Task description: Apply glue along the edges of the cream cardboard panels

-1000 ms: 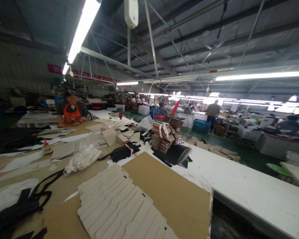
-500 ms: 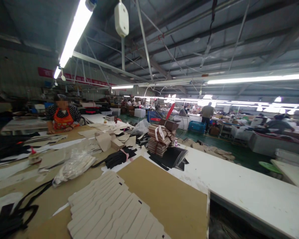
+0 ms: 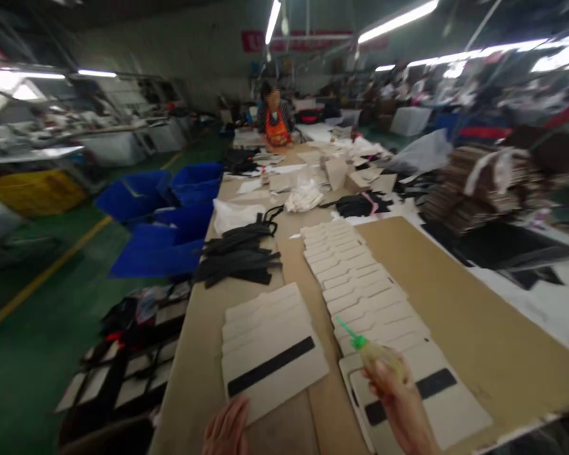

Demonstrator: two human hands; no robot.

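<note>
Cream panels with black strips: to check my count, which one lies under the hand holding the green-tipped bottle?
The panel beneath the right hand, its black strip partly hidden. The other striped panel lies further left, by the left hand.

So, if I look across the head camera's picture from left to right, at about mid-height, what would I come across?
Yellow bin → blue crates → black straps → cream panels → brown board → white table
</note>
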